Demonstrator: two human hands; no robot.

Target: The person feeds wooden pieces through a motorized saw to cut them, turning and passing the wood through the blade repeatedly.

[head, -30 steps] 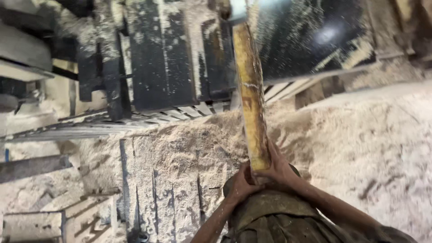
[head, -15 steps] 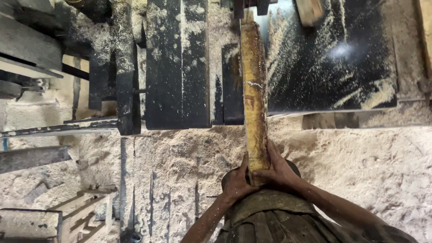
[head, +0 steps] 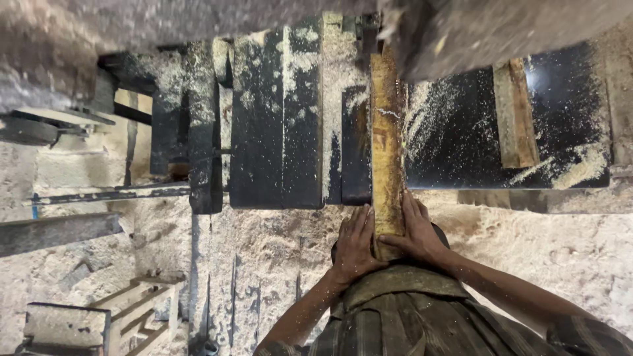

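A long yellowish wooden plank (head: pixel 387 145) lies lengthwise on a dark saw table (head: pixel 461 138) dusted with sawdust. My left hand (head: pixel 355 245) presses against the plank's near end from the left. My right hand (head: pixel 417 232) clasps the same end from the right. The plank's far end reaches under a blurred dark machine part (head: pixel 422 33) at the top, where the cut itself is hidden. Both forearms come up from the bottom of the view.
Another short wooden piece (head: pixel 515 115) lies on the table to the right. Thick sawdust (head: pixel 264 264) covers the floor. Dark metal frame bars (head: pixel 198 132) stand left of the table. A small wooden stool or frame (head: pixel 125 316) sits at the bottom left.
The plank has slid forward along the table toward the machine, with both hands following its near end. The view has tilted down over the table.
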